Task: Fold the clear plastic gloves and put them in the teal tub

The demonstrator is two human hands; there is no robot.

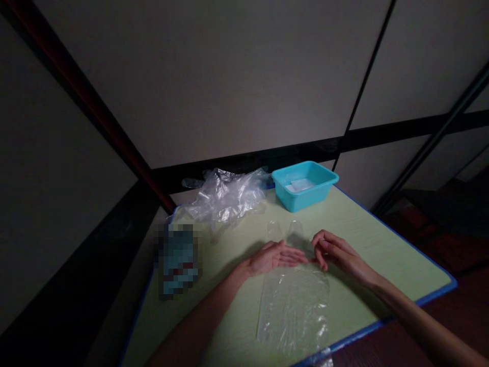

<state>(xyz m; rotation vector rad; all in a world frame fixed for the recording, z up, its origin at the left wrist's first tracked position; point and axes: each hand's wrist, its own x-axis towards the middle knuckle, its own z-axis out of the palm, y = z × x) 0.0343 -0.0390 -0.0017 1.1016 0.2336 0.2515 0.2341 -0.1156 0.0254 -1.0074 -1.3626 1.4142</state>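
A clear plastic disposable glove [294,311] lies flat on the table, two of its rounded fingers pointing to the far side and its cuff reaching past the near edge. Over its middle is my left hand [278,256], palm partly turned up, fingers stretched out and holding nothing. My right hand [336,252] hovers at the glove's right side with its fingers loosely bent and apart; I see nothing in it. The fingertips of both hands nearly meet, and whether they touch I cannot tell. The hands hide part of the glove.
A heap of crumpled clear plastic gloves [229,196] sits at the table's back left. Beside it stands a turquoise basin [307,196] with something white inside. A pixelated blue-green item [179,262] lies at the left edge. The pale green table [401,270] has a blue rim; panelled doors rise behind.
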